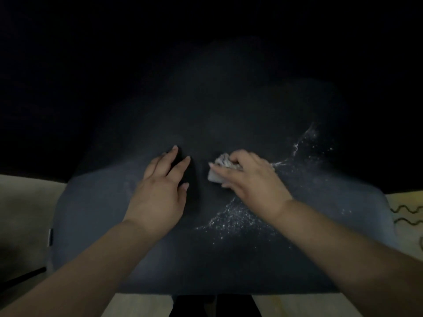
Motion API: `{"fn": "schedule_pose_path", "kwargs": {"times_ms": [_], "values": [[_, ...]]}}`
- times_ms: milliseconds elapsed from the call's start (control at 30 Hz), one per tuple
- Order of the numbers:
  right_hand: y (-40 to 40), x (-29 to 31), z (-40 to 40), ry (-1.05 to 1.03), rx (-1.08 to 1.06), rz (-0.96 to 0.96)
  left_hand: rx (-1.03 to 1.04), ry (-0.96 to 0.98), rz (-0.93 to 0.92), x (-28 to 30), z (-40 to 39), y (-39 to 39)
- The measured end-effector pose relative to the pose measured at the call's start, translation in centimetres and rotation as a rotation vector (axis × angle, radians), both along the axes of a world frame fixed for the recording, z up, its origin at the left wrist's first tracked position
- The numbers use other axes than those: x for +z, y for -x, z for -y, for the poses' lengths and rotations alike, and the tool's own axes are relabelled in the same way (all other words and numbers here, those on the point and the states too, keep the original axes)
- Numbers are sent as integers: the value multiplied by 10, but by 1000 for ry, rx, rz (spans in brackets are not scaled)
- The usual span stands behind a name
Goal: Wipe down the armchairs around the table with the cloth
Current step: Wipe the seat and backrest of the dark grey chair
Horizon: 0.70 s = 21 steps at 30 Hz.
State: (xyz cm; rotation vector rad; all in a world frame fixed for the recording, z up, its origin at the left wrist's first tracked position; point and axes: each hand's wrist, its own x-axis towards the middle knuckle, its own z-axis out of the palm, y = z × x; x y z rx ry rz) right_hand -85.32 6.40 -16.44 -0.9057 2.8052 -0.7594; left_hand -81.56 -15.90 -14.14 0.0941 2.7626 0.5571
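On the dark armchair (96, 213) seat: right hand (251, 179) grips the cloth (220, 167) beside white specks (233, 218). Left hand (160, 191) rests flat, fingers straight.

1 armchair (96, 213), 1 cloth (220, 167), 2 hands: left hand (160, 191), right hand (249, 177)

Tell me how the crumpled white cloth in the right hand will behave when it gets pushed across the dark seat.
The crumpled white cloth is bunched and folded under the right hand, so it is probably soft and floppy, not stiff. It looks light, held by curled fingers alone. On the dark blue-grey fabric armchair seat it would likely drag rather than slide, smearing the white speckled residue.
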Motion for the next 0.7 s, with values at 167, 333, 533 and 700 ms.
{"fn": "schedule_pose_path", "kwargs": {"times_ms": [167,333,533,700], "values": [[40,-3,-31,-83,-263,-94,15,-39,-29,2,5,-12],[16,-6,22,-32,-409,-61,27,-60,-50,-1,9,-17],[-23,2,-14,-110,-54,-80,13,-70,-94,-2,17,-19],[9,-2,23,-45,-535,-36,100,-68,-157,-3,29,-21]]}}
